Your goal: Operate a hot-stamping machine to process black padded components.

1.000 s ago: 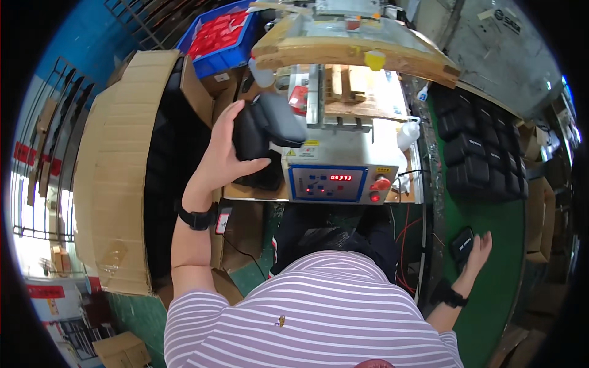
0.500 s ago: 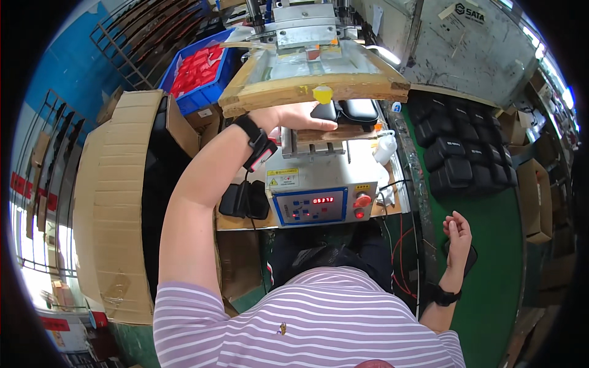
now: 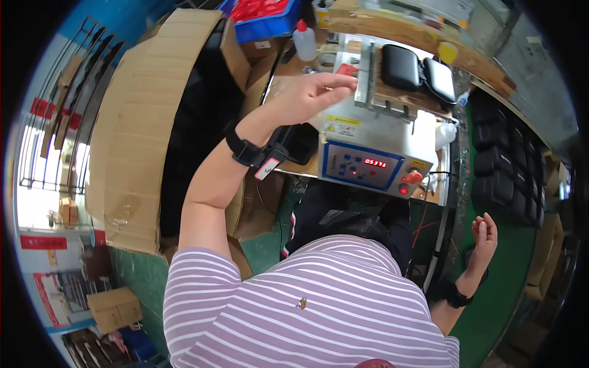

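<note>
My left hand (image 3: 310,97) reaches in over the left side of the machine, its fingers stretched out and holding nothing I can see. The fingertips are beside the metal fixture (image 3: 364,80), close to a small red piece (image 3: 348,70). On the fixture's wooden plate (image 3: 392,98) lies a black hard-shell case (image 3: 400,67), opened out into two halves. Above it sits a wood-framed printing screen (image 3: 423,38) with a yellow patch on its edge. My right hand (image 3: 483,240) hangs over the green surface, fingers loosely bent and somewhat apart, with nothing visible in it.
The machine's control panel (image 3: 362,165) has a lit red display and a red knob (image 3: 413,176). A large cardboard box (image 3: 141,122) stands on the left. Behind are a red-capped bottle (image 3: 304,40) and a blue bin (image 3: 267,27). Rows of black cases (image 3: 494,184) rest on the right.
My left hand has come off the case and moved left, leaving the case on the plate. The view has swung, so the machine appears farther right. My right hand keeps much the same pose.
</note>
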The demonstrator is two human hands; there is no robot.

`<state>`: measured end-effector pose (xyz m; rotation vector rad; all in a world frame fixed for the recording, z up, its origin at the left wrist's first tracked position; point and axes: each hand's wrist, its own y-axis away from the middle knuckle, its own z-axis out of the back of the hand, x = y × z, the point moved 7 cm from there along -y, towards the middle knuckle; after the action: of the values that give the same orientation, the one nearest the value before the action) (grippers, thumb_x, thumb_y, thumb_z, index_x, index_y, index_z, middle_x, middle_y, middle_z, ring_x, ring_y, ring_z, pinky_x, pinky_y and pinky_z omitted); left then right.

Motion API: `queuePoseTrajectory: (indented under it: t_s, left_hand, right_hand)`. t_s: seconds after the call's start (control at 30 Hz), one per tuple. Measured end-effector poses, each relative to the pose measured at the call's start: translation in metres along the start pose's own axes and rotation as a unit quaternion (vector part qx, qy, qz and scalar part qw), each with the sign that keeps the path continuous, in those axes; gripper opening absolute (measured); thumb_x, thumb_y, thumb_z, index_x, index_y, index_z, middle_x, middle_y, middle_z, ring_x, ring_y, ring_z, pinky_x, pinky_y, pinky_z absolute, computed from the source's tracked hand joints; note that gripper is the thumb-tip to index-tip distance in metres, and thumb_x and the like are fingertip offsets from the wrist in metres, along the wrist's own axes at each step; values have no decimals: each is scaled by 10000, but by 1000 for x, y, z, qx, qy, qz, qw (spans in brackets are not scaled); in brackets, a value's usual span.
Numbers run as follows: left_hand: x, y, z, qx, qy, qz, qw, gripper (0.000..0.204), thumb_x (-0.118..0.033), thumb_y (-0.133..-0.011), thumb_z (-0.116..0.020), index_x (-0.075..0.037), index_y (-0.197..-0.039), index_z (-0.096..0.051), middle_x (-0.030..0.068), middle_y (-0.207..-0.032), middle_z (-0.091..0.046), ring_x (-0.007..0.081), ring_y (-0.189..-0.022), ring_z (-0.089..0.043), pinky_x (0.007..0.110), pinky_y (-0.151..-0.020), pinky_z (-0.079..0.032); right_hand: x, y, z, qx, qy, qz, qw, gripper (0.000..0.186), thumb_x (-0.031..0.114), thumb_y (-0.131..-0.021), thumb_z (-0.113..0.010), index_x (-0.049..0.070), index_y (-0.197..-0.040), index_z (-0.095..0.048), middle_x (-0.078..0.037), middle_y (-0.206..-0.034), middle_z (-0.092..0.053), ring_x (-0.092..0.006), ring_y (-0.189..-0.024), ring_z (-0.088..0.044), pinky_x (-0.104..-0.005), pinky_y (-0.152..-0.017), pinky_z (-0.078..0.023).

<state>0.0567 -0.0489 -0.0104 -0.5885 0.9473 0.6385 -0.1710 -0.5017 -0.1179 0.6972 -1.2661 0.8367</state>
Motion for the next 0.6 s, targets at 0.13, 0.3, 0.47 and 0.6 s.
queuePoseTrajectory:
  t_s: [0.13,0.3,0.47,0.6]
  left_hand:
    - [81,74,35,-153,-172,121,966,437,-128,-804,-588,-5,-1214,-499,125,-1102,-593,217,-997,-575,343,-914,-426]
    - [187,155,2,-42,-359,232,903,729,-165,-674,-650,-62,-1332,-355,186,-1364,-363,363,-1225,-376,412,-999,-341]
    - [234,187,-6,-20,-457,285,842,877,-226,-634,-723,-66,-1372,-277,203,-1392,-305,391,-1279,-292,395,-1011,-342]
    - [258,194,5,-86,-471,310,821,745,-217,-723,-639,-178,-1382,-292,164,-1396,-324,364,-1207,-402,431,-978,-371]
  right_hand:
    - [5,-8,-15,28,20,2,999,279,145,-913,-522,17,-1160,-541,-59,-992,-612,-118,-880,-586,-241,-804,-478]
    - [27,-9,-42,50,14,17,998,266,107,-909,-517,-5,-1149,-539,-69,-981,-611,-122,-870,-584,-241,-801,-476]
    - [31,-12,-51,83,19,39,996,286,148,-912,-525,11,-1162,-535,-64,-995,-613,-121,-879,-587,-243,-814,-475]
    - [30,-10,-53,81,15,30,996,268,104,-908,-518,-7,-1152,-536,-64,-977,-609,-114,-870,-578,-241,-810,-476]
